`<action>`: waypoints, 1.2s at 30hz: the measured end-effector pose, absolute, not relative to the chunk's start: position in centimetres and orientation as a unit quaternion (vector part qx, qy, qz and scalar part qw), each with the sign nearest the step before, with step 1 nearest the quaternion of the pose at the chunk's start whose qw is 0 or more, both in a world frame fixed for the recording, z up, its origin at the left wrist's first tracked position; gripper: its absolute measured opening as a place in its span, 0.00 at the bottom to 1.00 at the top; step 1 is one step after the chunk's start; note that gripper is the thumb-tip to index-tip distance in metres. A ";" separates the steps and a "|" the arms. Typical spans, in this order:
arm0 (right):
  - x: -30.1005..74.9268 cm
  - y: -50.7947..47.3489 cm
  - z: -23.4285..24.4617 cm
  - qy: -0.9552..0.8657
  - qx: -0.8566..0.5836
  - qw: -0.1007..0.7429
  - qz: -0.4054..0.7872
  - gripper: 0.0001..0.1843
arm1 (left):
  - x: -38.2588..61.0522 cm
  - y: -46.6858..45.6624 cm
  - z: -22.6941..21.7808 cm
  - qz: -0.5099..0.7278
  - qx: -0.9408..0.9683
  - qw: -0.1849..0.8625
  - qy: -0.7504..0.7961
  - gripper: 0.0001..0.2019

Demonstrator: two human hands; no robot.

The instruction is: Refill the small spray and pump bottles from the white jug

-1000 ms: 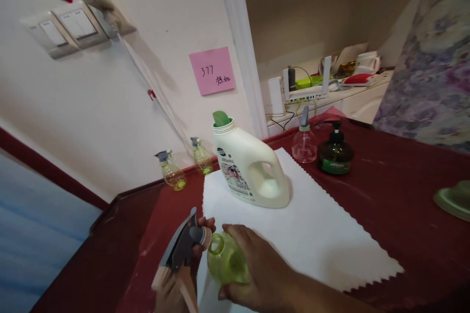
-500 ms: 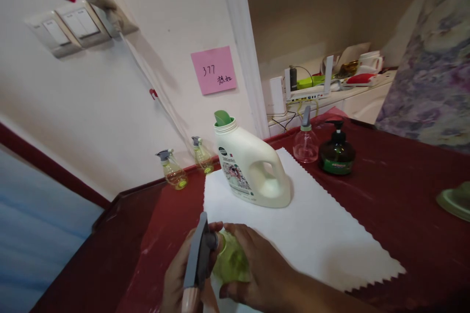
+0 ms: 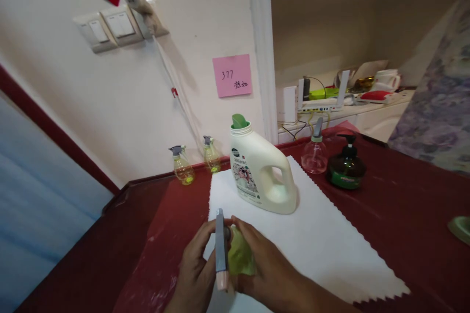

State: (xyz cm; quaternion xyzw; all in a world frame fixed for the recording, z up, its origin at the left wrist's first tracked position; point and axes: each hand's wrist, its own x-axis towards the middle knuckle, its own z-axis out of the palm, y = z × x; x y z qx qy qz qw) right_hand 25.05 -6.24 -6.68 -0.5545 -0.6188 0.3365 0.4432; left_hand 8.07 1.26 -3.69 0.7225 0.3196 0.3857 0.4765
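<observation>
Over the near end of the white sheet (image 3: 316,239), a spray bottle (image 3: 241,254) is between my two hands, tilted on its side. My left hand (image 3: 196,259) is closed around the neck just under its grey trigger head (image 3: 221,242), whose pinkish nozzle end points toward me. Fingers of my right hand (image 3: 270,269) wrap the yellow-green body. Whether the head is screwed on tight is hidden by the fingers. Beyond my hands stands a cream detergent jug (image 3: 262,171), upright, with a green pour spout (image 3: 239,121) at its uncapped mouth.
Two yellowish spray bottles, one on the left (image 3: 182,168) and one nearer the jug (image 3: 212,156), stand by the wall. A clear pink spray bottle (image 3: 315,159) and a dark pump bottle (image 3: 347,168) are to the right on the red table (image 3: 407,215). A router (image 3: 319,105) sits behind.
The view has shifted, so the scene sits farther right. The held spray bottle has turned, its trigger head now nearly upright in view. Both hands keep their hold.
</observation>
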 end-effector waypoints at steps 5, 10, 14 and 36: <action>27.0 -7.3 -4.8 -0.597 -0.587 0.469 0.281 0.58 | 8.3 1.4 -3.5 0.369 0.759 0.451 0.289 0.13; 28.3 -7.5 1.1 -0.793 -0.471 0.386 0.009 0.35 | 9.1 1.1 -2.9 0.389 0.786 0.417 0.240 0.09; 27.9 -6.1 3.9 -0.875 -0.406 0.253 -0.079 0.26 | 9.4 0.7 -3.5 0.424 0.772 0.412 0.234 0.08; 27.0 -4.1 6.4 -0.849 -0.511 0.096 0.096 0.09 | 9.4 -0.5 -5.2 0.425 0.737 0.465 0.246 0.21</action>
